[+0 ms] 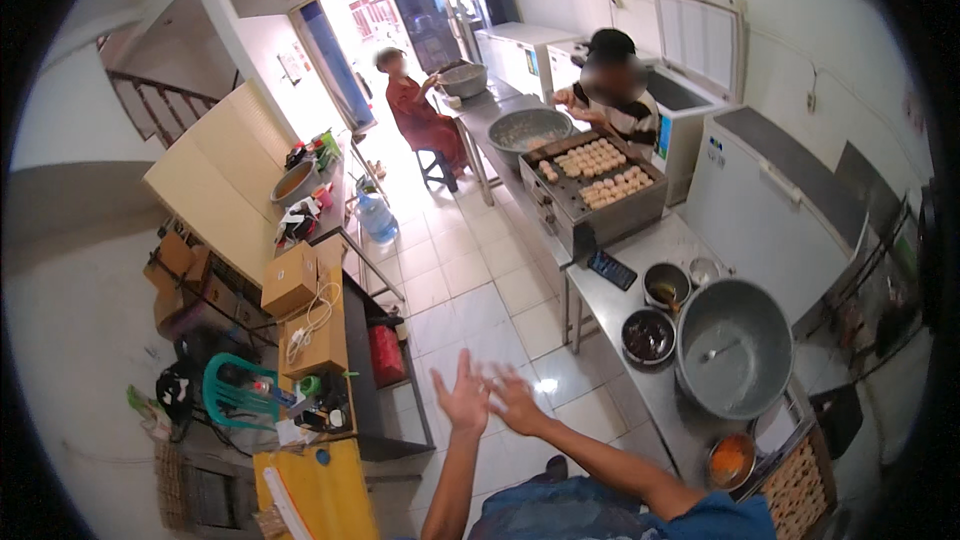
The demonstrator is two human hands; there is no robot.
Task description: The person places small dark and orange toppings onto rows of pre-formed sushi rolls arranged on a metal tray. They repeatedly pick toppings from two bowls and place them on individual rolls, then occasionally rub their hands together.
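Note:
My left hand [463, 402] is raised over the tiled floor, its fingers stretched out and nothing in it. Beside it my right hand [516, 401], a little blurred, has its fingers apart and is also without any object. The two hands nearly meet at the fingers; whether they touch I cannot make out. To their right, on the metal table, stand a large grey basin [735, 350] with a spoon in it, a bowl of dark contents [649, 338], a small pot [667, 286] and a phone [612, 270].
Farther up the table, a person [612, 90] works at a metal griddle [610, 225] holding rows of round dough balls. Another person [428, 120] sits by a basin. Left are a wooden desk [340, 340] with boxes and a water jug [376, 218]. Lower right holds a bowl of orange food [731, 461].

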